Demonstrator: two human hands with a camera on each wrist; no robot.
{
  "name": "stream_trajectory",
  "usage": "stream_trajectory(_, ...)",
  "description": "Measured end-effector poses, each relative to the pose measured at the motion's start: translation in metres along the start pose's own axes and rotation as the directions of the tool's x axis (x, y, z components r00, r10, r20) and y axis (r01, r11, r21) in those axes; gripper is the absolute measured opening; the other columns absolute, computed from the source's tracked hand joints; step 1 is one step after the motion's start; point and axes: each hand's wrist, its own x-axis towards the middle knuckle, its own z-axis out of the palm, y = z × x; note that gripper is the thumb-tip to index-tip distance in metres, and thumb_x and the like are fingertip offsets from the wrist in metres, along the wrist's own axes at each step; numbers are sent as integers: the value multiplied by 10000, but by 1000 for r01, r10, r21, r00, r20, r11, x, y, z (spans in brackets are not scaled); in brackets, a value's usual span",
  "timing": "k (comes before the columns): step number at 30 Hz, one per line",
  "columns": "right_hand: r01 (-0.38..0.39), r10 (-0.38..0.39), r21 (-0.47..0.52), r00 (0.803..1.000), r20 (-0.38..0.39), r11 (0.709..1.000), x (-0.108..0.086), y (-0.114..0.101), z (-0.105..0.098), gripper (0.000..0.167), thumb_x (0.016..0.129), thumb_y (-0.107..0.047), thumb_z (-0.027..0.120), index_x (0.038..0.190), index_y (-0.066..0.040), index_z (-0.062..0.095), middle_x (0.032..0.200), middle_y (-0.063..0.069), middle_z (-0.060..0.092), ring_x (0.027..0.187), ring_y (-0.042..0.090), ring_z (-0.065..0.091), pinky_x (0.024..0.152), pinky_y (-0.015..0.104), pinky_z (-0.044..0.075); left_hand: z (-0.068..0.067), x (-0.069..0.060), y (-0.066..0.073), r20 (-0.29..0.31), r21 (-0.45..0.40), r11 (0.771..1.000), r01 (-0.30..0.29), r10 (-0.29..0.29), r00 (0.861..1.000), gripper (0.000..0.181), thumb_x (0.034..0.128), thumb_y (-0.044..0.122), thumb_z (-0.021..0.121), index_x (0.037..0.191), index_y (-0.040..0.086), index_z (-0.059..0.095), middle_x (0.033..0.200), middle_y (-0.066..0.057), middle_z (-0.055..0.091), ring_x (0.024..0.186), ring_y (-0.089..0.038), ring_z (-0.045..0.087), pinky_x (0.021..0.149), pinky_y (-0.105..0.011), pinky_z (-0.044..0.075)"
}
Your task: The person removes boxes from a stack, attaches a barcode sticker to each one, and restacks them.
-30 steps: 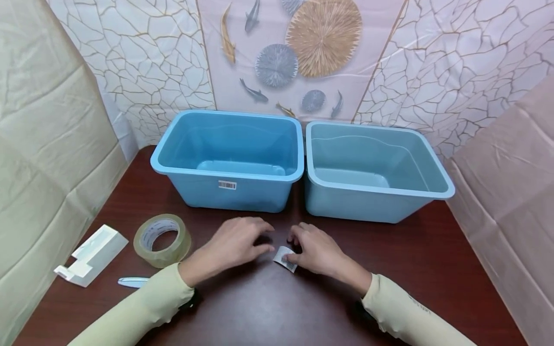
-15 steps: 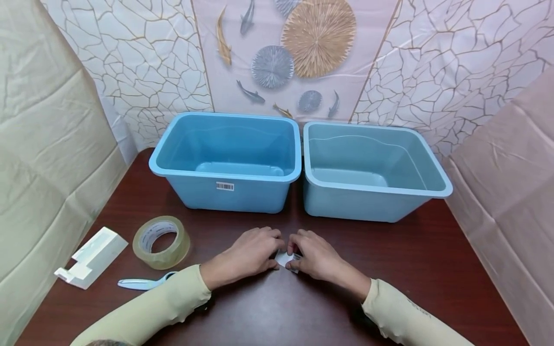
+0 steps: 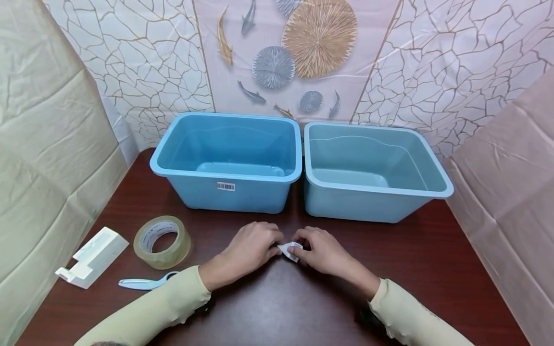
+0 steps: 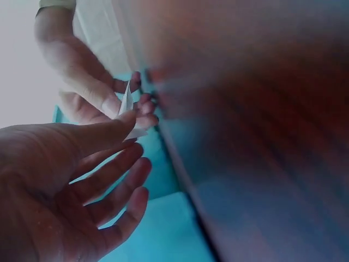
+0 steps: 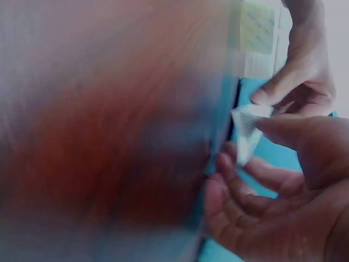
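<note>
A small folded piece of white paper [image 3: 291, 250] is held between both hands, over the table in front of the two tubs. The left hand [image 3: 252, 246] pinches its left end between thumb and forefinger; in the left wrist view the paper [image 4: 127, 101] stands up in a narrow peak beside the left thumb. On its right end the right hand [image 3: 323, 251] has a thumb-and-finger pinch. Faint print shows on the paper [image 5: 251, 126] in the right wrist view, where the other fingers of the right hand [image 5: 278, 191] are loosely bent.
A blue tub [image 3: 233, 192] and a paler tub [image 3: 359, 204] stand side by side at the back. To the left lie a roll of clear tape [image 3: 183, 245], a white folded card piece [image 3: 97, 257] and a light-blue handled tool [image 3: 136, 284], partly behind the left sleeve.
The left hand has moved right to the paper and pinches it. The paper, flatter on the table before, is now folded and raised between both hands.
</note>
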Motion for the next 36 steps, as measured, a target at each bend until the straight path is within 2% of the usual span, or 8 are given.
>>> stream_trajectory(5, -31, 23, 316, 999, 30, 948, 2, 6, -1, 91, 1017, -244, 722, 1003, -154, 727, 873, 53, 712, 653, 190, 649, 573, 287, 541, -8, -1, -2, -68, -117, 992, 49, -57, 996, 208, 881, 245, 877, 1075, 255, 801, 1026, 104, 769, 924, -86, 709, 805, -325, 587)
stream_trajectory(8, -11, 7, 400, 1000, 11, 916, 3, 5, -3, 80, 997, -208, 748, 983, -133, 721, 892, 81, 729, 657, 279, 685, 552, 339, 573, -11, 0, -5, -37, -281, 955, 91, -106, 994, 292, 917, 241, 844, 1196, 188, 773, 1070, 84, 793, 924, -48, 734, 808, -277, 595)
stream_trajectory(11, 65, -44, 347, 997, -66, 935, 3, 1, -7, 38, 967, -192, 783, 964, -188, 746, 926, -6, 746, 744, 228, 694, 631, 343, 593, -14, 4, -10, 23, -509, 846, 158, -170, 985, 301, 962, 204, 790, 1252, 135, 749, 1049, 45, 812, 912, -38, 753, 803, -242, 606)
stream_trajectory(16, 156, -100, 177, 953, -287, 972, 6, -7, -12, 110, 918, -224, 841, 965, -265, 751, 973, -92, 721, 865, 145, 647, 755, 369, 566, -15, 9, -17, 136, -767, 583, 267, -260, 956, 127, 992, 146, 733, 1110, 164, 776, 988, 7, 784, 875, -98, 731, 782, -257, 607)
stream_trajectory(20, 151, -56, 168, 881, -470, 974, 8, -12, -12, 311, 851, -215, 904, 1077, -178, 694, 1044, -4, 671, 932, 185, 638, 750, 380, 563, -14, 12, -17, 130, -847, 474, 242, -257, 958, 68, 1017, 156, 709, 1074, 149, 746, 1043, -34, 763, 937, -156, 738, 822, -275, 601)
stream_trajectory(23, 176, -41, 197, 836, -547, 964, 8, -13, -10, 421, 825, -162, 924, 1140, -120, 648, 1077, 33, 654, 965, 187, 643, 759, 363, 592, -12, 13, -14, 66, -863, 468, 191, -270, 961, 63, 1021, 164, 709, 1076, 153, 736, 1061, -24, 762, 966, -158, 742, 846, -266, 594)
stream_trajectory(26, 220, -62, 224, 831, -552, 949, 8, -15, -8, 364, 858, -152, 898, 1150, -126, 682, 1099, 6, 694, 1001, 203, 678, 827, 329, 603, -13, 13, -12, 2, -855, 494, 156, -297, 955, 54, 1018, 160, 715, 1067, 178, 729, 1039, 7, 766, 961, -177, 743, 856, -256, 596)
stream_trajectory(36, 205, -6, 489, 926, -377, 848, 5, -13, -11, 147, 959, -197, 800, 1105, -181, 796, 1059, 25, 810, 943, 150, 739, 838, 246, 617, -16, 9, -11, -87, -823, 561, 87, -276, 957, 59, 1031, 185, 705, 1084, 211, 706, 1021, 45, 780, 939, -229, 735, 862, -331, 613)
